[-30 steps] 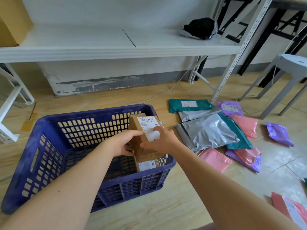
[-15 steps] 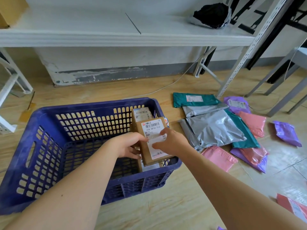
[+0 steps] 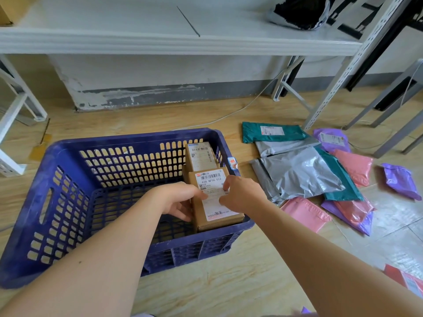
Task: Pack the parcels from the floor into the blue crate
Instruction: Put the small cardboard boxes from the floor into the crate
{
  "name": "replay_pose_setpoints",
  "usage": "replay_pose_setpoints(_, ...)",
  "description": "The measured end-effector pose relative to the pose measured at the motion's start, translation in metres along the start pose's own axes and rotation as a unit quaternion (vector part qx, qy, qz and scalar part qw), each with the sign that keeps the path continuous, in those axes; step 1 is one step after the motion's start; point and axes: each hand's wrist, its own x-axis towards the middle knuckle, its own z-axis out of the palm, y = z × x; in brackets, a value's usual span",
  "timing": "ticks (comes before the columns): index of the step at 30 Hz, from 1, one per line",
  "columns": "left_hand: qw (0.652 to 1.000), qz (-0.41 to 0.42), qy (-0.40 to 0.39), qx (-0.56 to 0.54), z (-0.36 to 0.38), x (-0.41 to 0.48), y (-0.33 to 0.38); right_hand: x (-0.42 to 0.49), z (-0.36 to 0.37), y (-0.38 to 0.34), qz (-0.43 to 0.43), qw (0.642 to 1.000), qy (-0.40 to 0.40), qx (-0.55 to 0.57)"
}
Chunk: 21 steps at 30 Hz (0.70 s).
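A blue slatted crate [image 3: 68,179] stands on the wooden floor. Against its right wall lies a brown cardboard box [image 3: 217,216] with a white barcode label on top. My left hand [image 3: 176,200] grips the box's left side and my right hand [image 3: 240,195] pinches its top right, fingers on the label. Behind it, in the crate's far right corner, stands a second cardboard box [image 3: 200,156]. To the right of the crate, mailer bags lie on the floor: a silver bag [image 3: 299,172], a teal bag [image 3: 272,132], pink bags [image 3: 305,212] and purple bags [image 3: 401,180].
A white shelf [image 3: 160,40] runs across the back with a black bundle [image 3: 302,10] on it. Its perforated metal upright [image 3: 338,78] stands beside the bags. Grey stool legs [image 3: 393,133] are at the far right. A white cable [image 3: 229,115] trails over the floor.
Both hands have lowered the labelled box from upright above the rim to lying flat in the crate's right side. The box behind it has come into full view.
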Motion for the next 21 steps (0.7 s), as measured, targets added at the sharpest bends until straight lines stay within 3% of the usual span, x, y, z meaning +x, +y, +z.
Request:
replay_pose_setpoints(5,1.0,-0.025,-0.017,0.005,0.013,0.008,-0.002,0.004,0.014,0.0,0.007,0.999,-0.045,-0.009)
replay_pose_setpoints(11,0.997,-0.054,-0.007,0.048,0.034,0.026,-0.013,0.009,0.027,-0.001,0.003,0.988,-0.154,0.021)
replay_pose_setpoints(21,0.989,-0.069,0.002,0.129,0.032,0.031,-0.019,0.018,0.032,-0.001,0.006,0.985,-0.164,0.052)
